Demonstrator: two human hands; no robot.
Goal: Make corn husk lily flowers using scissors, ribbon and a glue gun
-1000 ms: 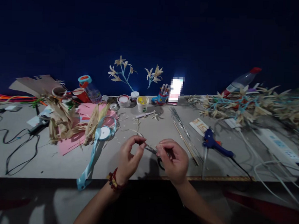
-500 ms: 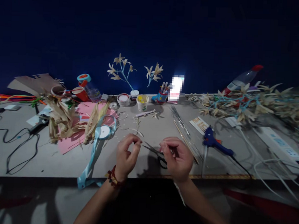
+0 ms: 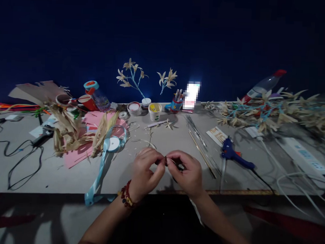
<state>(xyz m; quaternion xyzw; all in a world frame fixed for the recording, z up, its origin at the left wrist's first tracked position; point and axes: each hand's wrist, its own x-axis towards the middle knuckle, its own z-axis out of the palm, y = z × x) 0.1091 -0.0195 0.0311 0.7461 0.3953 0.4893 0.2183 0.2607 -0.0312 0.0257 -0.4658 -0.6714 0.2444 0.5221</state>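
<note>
My left hand (image 3: pixel 148 171) and my right hand (image 3: pixel 186 171) meet fingertip to fingertip above the front of the table. Both are closed in a pinch. Whatever lies between the fingertips is too small and too hidden to name. Black-handled scissors (image 3: pixel 174 178) lie beneath, mostly covered by my right hand. To the left is a spool of light blue ribbon (image 3: pixel 113 144), its loose end hanging over the table edge. Thin metal wires (image 3: pixel 196 130) lie beyond my right hand. A pale husk flower (image 3: pixel 169 124) rests farther back beside a pen (image 3: pixel 157 124).
Dried corn husks (image 3: pixel 68 131) lie on pink paper (image 3: pixel 75 157) at left. A blue glue gun (image 3: pixel 237 155) and a white power strip (image 3: pixel 306 157) with cables are on the right. Finished flower stems (image 3: pixel 258 113) pile up behind them. A paper cup (image 3: pixel 154 114) stands at the back.
My hands have come together from being apart, the left moving right and the right moving slightly left. The scissors are now mostly covered.
</note>
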